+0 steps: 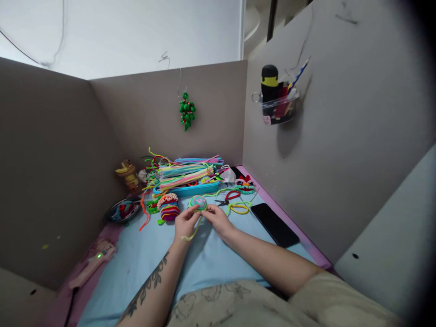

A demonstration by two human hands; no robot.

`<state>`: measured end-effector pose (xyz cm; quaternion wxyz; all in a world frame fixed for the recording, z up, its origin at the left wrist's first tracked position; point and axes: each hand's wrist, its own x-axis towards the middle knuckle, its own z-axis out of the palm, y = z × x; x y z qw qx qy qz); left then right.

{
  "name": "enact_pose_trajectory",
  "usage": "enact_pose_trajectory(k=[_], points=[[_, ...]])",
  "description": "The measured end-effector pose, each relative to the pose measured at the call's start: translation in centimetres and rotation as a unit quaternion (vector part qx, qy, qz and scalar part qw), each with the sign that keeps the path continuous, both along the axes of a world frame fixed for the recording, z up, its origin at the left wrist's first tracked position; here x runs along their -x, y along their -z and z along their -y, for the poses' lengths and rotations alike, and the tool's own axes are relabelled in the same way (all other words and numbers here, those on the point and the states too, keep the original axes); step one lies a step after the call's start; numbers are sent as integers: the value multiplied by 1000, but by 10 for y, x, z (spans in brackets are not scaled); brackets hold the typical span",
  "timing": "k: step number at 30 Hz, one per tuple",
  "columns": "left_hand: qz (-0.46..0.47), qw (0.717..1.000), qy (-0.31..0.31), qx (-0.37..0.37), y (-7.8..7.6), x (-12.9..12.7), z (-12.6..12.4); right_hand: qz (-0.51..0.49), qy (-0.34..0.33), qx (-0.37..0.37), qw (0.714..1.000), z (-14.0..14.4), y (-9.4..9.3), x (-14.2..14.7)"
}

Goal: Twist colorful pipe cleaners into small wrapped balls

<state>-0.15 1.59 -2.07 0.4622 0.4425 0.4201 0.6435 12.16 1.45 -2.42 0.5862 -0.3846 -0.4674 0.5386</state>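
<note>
Both hands, left hand (185,222) and right hand (218,219), pinch a round green-and-pink coiled disc (198,202) in their fingers, a yellow-green tail dangling, before a blue tray (190,190) heaped with pipe cleaners (185,172).

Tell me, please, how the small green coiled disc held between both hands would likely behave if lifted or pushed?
The coiled disc looks wound from fuzzy pipe cleaner, so probably light and grippy. Its loose yellow tail droops, suggesting bendable wire. Pinched by left hand and right hand, it might uncoil if released.

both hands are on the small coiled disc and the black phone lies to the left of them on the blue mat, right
Not quite: the black phone lies to the right of the hands, as the head view shows. Both the left hand and right hand are on the small coiled disc.
</note>
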Motion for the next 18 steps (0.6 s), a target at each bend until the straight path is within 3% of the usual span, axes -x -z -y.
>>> enact_pose_trajectory(k=[6,11,15,18], points=[[41,998,39,15,5,1,1,-11,6,37,999,-1,-2,0],[42,996,77,9,1,0,6,-8,21,47,999,-3,-3,-2],[-2,997,74,-17,-5,0,7,33,39,-14,999,-8,-5,-9],[11,998,64,9,-7,2,5,98,48,-77,991,-10,-7,-16]])
